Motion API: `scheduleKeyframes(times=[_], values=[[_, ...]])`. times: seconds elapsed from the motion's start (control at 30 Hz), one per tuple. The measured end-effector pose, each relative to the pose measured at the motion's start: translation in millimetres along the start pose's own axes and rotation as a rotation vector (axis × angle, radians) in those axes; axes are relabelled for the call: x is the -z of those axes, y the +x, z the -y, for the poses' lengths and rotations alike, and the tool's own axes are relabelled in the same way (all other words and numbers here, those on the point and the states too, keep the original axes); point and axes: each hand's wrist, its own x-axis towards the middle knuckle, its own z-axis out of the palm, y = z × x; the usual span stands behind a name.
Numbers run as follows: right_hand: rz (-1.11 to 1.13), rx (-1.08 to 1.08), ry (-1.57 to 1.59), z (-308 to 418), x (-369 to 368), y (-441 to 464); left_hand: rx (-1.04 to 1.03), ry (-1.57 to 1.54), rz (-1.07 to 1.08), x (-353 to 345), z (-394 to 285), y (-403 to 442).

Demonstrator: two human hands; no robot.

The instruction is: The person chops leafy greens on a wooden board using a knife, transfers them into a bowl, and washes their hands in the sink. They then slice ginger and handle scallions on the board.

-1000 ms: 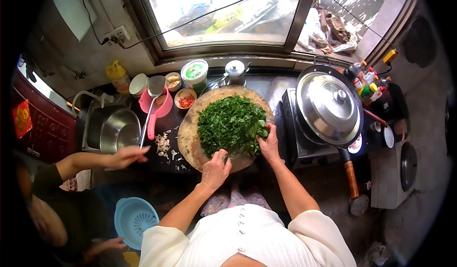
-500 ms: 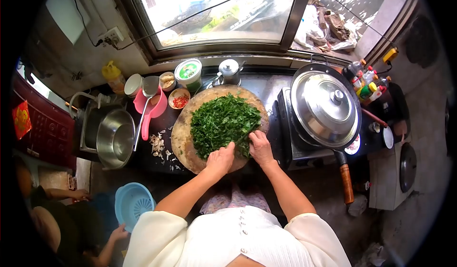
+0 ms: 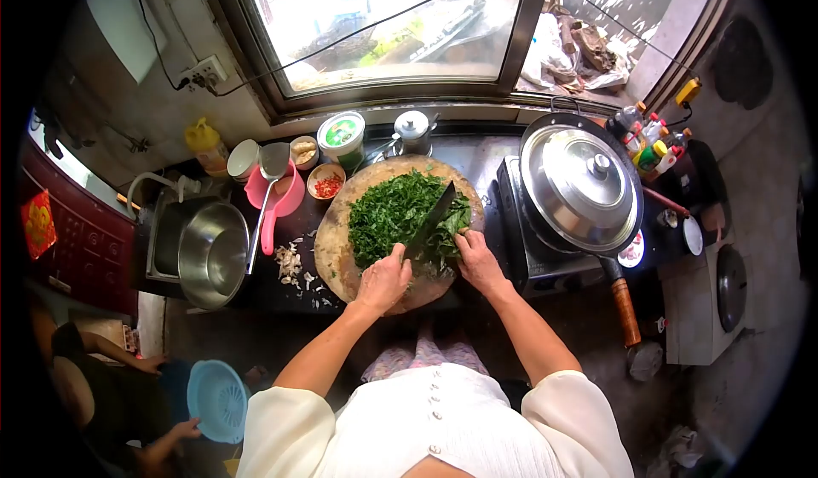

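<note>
A mound of chopped leafy greens (image 3: 383,218) covers much of the round wooden chopping board (image 3: 335,261). My left hand (image 3: 385,280) is wrapped round the handle of a kitchen knife (image 3: 433,218). Its dark, broad blade slants up and to the right across the greens. At the right edge of the pile, my right hand (image 3: 479,261) has its fingers curled against larger pieces of leaf. Part of those fingers is hidden among the greens.
A lidded wok (image 3: 579,192) stands on the stove at right, its handle jutting forward. Left are a metal basin (image 3: 213,256), a pink dipper (image 3: 281,201) with a ladle, and a bowl of chopped red chilli (image 3: 325,181). At lower left another person holds a blue basket (image 3: 217,401).
The knife blade has swung into plain view over the greens. My hands have moved slightly apart. The other person's blue basket has shifted down and left.
</note>
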Motion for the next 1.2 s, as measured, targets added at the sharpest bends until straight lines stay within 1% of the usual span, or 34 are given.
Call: scheduleKeyframes(times=[0.07, 0.17, 0.2, 0.3, 0.33, 0.37, 0.43, 0.47, 0.57, 0.6, 0.63, 0.7, 0.8, 0.9, 0.93, 1.03, 1.07, 1.13, 1.17, 1.2], values=[[-0.020, -0.033, 0.019, 13, 4, -6, 0.027, -0.037, -0.010, 4, 1, -2], [0.052, 0.015, 0.065, 27, 5, -12, 0.095, -0.086, -0.007, 11, 0, -5], [0.106, 0.055, 0.042, 29, 4, -12, 0.126, -0.096, -0.004, 13, -1, -6], [0.293, -0.013, 0.055, 25, 2, 4, 0.166, -0.143, -0.011, 14, 6, -6], [0.301, -0.050, 0.158, 21, 5, 14, 0.169, -0.158, -0.018, 15, 8, -6], [0.329, -0.142, 0.265, 19, 8, 24, 0.171, -0.168, -0.028, 16, 9, -6], [0.361, -0.151, 0.271, 17, 19, 43, 0.172, -0.188, -0.054, 19, 10, -6], [0.452, -0.120, 0.210, 11, 21, 51, 0.168, -0.195, -0.065, 21, 10, -8], [0.454, -0.125, 0.118, 10, 33, 64, 0.161, -0.226, -0.097, 23, 12, -10], [0.444, -0.134, 0.053, 7, 31, 67, 0.162, -0.239, -0.104, 24, 14, -8], [0.354, -0.035, -0.060, 4, 31, 69, 0.160, -0.250, -0.108, 25, 16, -7], [0.374, 0.041, -0.110, 1, 31, 72, 0.181, -0.280, -0.109, 27, 15, -7], [0.395, 0.022, 0.013, 1, 28, 55, 0.194, -0.303, -0.118, 28, 18, -9], [0.211, -0.083, 0.155, 0, 8, 14, 0.191, -0.312, -0.126, 26, 21, -10], [0.124, -0.079, 0.175, 3, 5, 7, 0.198, -0.316, -0.120, 26, 21, -11], [0.037, -0.196, 0.229, 7, -6, 8, 0.142, -0.248, -0.141, 22, 23, -9], [-0.059, -0.213, 0.235, 9, -11, 11, 0.154, -0.240, -0.115, 23, 22, -9], [-0.092, -0.275, 0.072, 18, -21, 12, 0.176, -0.231, -0.068, 24, 16, -8], [-0.103, -0.310, -0.008, 25, -26, 9, 0.136, -0.215, -0.071, 25, 13, -10], [-0.098, -0.286, -0.071, 34, -27, 8, 0.098, -0.199, -0.073, 26, 9, -13]])
